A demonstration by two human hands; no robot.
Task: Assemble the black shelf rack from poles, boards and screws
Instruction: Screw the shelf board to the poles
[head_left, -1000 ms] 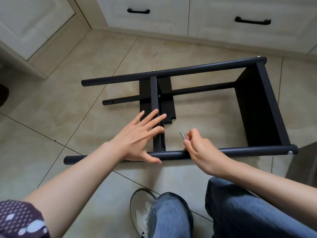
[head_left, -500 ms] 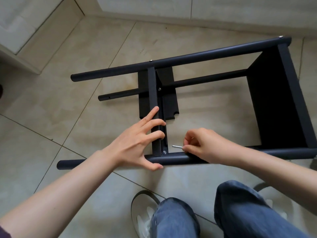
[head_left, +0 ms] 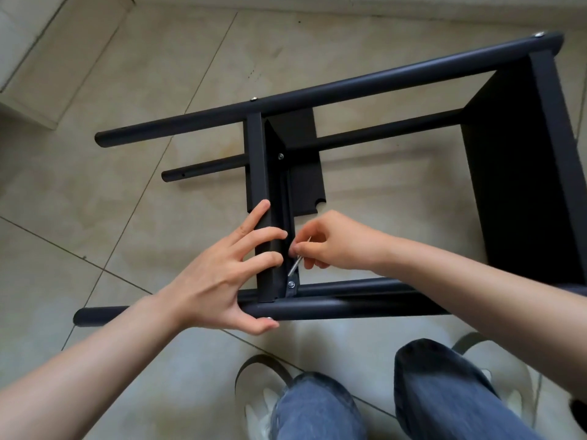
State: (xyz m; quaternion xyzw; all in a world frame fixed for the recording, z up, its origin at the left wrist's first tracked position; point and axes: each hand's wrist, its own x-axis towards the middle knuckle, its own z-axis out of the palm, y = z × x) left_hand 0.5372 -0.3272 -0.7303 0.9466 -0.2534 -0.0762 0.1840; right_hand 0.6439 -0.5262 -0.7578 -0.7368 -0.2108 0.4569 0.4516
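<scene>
The black shelf rack lies on its side on the tiled floor. Its near pole point(head_left: 333, 308) runs left to right; the far pole point(head_left: 317, 93) lies parallel above it. A middle board point(head_left: 258, 173) stands between them, and an end board point(head_left: 521, 173) closes the right side. My left hand point(head_left: 222, 274) rests spread on the middle board's lower end, with its thumb against the near pole. My right hand point(head_left: 333, 242) pinches a small silver hex key point(head_left: 294, 265), whose tip points down at a screw point(head_left: 290, 284) in the board's corner.
A third pole point(head_left: 203, 169) lies lower on the floor behind the middle board. White cabinet bases line the top and upper left. My knees in blue jeans point(head_left: 444, 392) and white shoes point(head_left: 254, 404) sit just below the near pole.
The view has tilted down and closer. My right hand has moved left and up to the board, turning the hex key from level to pointing down at the corner screw. My left hand has stayed put.
</scene>
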